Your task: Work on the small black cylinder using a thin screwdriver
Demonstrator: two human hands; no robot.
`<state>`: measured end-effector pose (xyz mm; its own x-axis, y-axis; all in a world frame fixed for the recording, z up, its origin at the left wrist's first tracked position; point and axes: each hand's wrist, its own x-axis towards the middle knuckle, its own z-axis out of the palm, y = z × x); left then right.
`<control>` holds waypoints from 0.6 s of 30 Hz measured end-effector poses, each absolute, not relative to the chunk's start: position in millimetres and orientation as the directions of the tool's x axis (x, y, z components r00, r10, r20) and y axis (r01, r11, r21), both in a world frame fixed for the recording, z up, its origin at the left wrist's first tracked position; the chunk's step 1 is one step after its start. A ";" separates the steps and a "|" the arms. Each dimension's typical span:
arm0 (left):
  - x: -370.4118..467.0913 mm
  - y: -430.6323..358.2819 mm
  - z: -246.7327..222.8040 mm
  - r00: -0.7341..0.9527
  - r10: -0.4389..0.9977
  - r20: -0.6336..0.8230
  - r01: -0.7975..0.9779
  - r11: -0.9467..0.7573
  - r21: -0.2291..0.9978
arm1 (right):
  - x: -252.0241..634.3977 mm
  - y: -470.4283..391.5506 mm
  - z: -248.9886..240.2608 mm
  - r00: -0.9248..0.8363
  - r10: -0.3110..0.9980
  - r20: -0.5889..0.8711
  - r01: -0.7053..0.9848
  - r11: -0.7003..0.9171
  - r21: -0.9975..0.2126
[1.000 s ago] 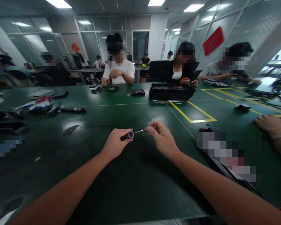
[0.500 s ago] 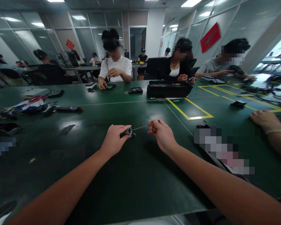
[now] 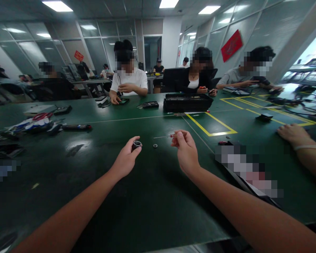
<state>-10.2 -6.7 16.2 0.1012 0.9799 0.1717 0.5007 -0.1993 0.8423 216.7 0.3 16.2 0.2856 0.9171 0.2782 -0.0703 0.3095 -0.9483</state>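
My left hand (image 3: 126, 157) is wrapped round a short dark cylinder (image 3: 137, 144) whose pale, ring-shaped open end faces up. In my right hand (image 3: 185, 149) is a thin screwdriver (image 3: 171, 135) with a reddish handle, its slim shaft pointing left toward the cylinder without touching it. Between the two hands a small round dark part (image 3: 155, 146) lies on the green table (image 3: 147, 203).
A black open box (image 3: 188, 103) stands across the table. Gloves and cables (image 3: 39, 121) lie at left beside a dark pen-like tool (image 3: 77, 127). At right are a dark pouch (image 3: 234, 175) and another person's forearm (image 3: 305, 147). Several people sit opposite.
The cylinder has tilted upward and moved slightly left with my left hand. The screwdriver's tip has drawn clear of it, and the small round part now shows fully on the table.
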 end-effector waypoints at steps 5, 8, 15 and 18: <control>0.2 -0.7 29.4 0.206 0.972 0.115 0.709 -0.229 0.666 | 216.8 -2.9 19.9 0.268 0.905 0.330 -0.023 0.349 -0.937; 9.6 9.0 33.8 0.337 0.941 0.025 0.775 -0.293 0.561 | 217.1 -2.4 20.3 0.271 0.896 0.351 -0.011 0.367 -0.930; 31.4 45.7 33.7 0.396 0.918 0.024 0.862 -0.381 0.334 | 218.1 -2.3 19.3 0.271 0.892 0.361 -0.034 0.384 -0.923; 38.2 58.5 30.7 0.441 0.898 -0.001 0.864 -0.424 0.272 | 217.8 -3.4 19.3 0.267 0.896 0.356 -0.035 0.378 -0.925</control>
